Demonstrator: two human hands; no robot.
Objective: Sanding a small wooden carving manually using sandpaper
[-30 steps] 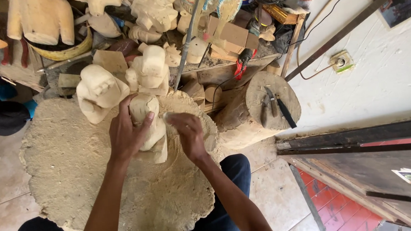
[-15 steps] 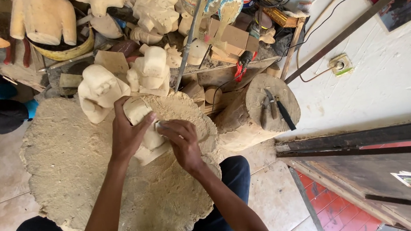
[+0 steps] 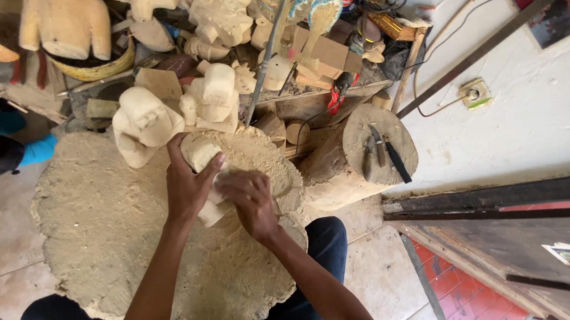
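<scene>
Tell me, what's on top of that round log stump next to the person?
On the log stump lie a few dark-handled carving tools, flat on its cut top. Anything beneath the tools is covered.

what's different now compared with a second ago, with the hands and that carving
The right hand slid left along the carving, up against the left hand, which has kept its grip throughout. The carving now sits more upright. The stump and its tools stayed put.
</scene>
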